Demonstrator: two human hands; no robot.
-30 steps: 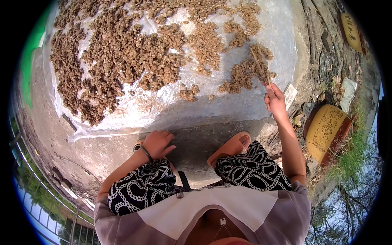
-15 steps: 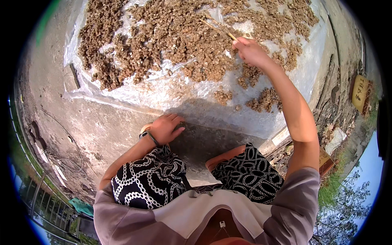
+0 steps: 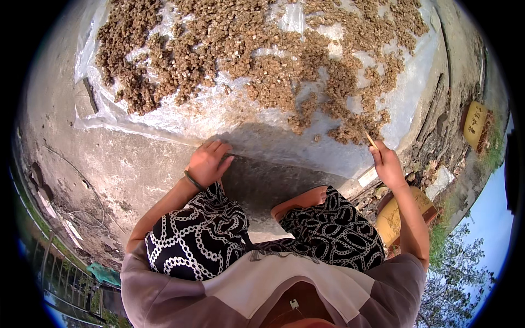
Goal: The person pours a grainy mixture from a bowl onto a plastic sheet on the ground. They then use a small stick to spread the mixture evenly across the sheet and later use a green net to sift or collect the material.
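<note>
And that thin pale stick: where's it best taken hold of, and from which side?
Probably by its near end, from the near right, as the right hand does: the thin pale stick slants away leftward, its far part at the brown clumps, so a near-end grip should clear them.

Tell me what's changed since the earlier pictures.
Since half a second ago, the right hand, still gripping the stick, has come back nearer and to the right. Some brown clumps seem dragged nearer on the plastic sheet. The left hand stays by the left trouser leg.
</note>
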